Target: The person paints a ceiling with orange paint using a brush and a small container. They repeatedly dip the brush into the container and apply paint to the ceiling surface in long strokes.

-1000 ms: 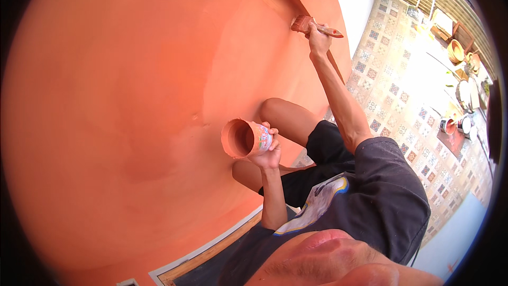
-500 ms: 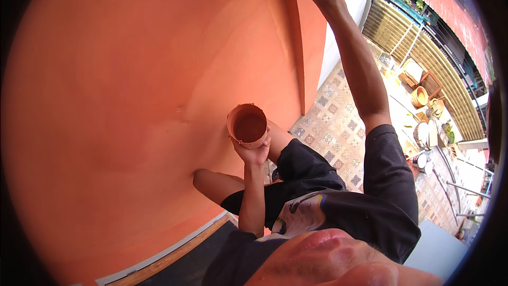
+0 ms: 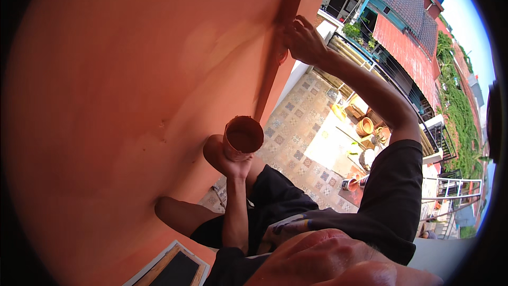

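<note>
My left hand (image 3: 236,166) is closed around the lower part of an orange-stained cup (image 3: 230,145). The cup stands upright with its mouth toward me, brownish-orange inside; whether it holds liquid is unclear. Higher up and to the right, my right hand (image 3: 306,42) is at a raised corner strip (image 3: 288,8) on the orange wall (image 3: 132,74), fingers bent. A reddish-orange thing (image 3: 282,56) shows just under those fingers, partly hidden, its kind not visible.
Below is a patterned tile floor (image 3: 296,122). Terracotta pots (image 3: 364,126) and paint-stained cans (image 3: 350,184) stand on it at the right, before a railing. My bent knees are close to the wall; a wood-framed opening (image 3: 159,265) lies at lower left.
The view has shifted, showing more houses and sky at the right. My right hand, partly cut off at the top before, is now fully in view at the corner strip. My left hand still holds the cup.
</note>
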Demonstrator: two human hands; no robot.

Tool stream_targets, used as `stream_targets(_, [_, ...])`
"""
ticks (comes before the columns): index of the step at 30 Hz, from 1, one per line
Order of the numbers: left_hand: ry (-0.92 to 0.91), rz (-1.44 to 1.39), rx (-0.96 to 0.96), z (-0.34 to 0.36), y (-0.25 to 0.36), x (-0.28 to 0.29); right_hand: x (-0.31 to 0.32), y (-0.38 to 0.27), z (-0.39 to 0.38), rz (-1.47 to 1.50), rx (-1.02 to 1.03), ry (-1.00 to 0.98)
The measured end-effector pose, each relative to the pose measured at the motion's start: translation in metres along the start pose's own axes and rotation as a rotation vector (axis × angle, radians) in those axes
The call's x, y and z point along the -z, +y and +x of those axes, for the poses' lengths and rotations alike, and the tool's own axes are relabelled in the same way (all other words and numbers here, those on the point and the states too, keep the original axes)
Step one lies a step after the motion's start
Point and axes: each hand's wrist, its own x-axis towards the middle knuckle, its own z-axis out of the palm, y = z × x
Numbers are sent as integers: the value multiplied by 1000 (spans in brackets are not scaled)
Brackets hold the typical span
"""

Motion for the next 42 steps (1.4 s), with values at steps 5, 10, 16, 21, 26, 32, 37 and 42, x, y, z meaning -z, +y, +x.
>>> stream_targets(5, [47, -21, 61, 13, -2, 5, 54, 44, 41, 341, -531, -63])
stream_targets(10, [-93, 7, 117, 35, -8, 8, 127, 104, 79, 15, -620, 399])
stream_targets(16, [-26, 48, 117, 45, -15, -1, 96, 73, 59, -456, -223, 430])
stream_targets(21, [-25, -8, 168, 53, -15, -3, 12, -4, 15, -130, 36, 107])
stream_targets(26, [8, 16, 129, 52, -16, -4, 29, 26, 32, 259, -398, -151])
stream_targets(32, [-5, -77, 169, 53, -15, -3, 128, 104, 67, -59, -696, 291])
stream_targets(37, [3, -33, 142, 53, -17, 2, 164, 123, 90, -456, -219, 834])
stream_targets(42, [26, -68, 123, 52, -16, 3, 104, 59, 54, -384, -67, 368])
